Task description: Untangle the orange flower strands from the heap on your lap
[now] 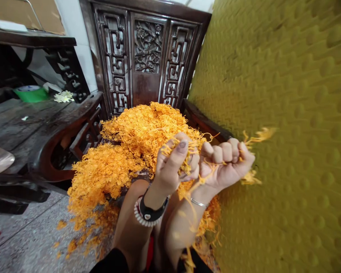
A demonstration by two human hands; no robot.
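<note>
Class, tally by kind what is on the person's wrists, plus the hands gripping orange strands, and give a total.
Hands gripping orange strands: 2 (left hand, right hand)
Black band: 1
White bead bracelet: 1
Silver bangle: 1
Total: 5

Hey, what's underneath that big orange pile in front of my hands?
The orange pile lies on a dark carved chair; its back and armrest show, but the seat itself is covered. Some strands lie on the floor.
</note>
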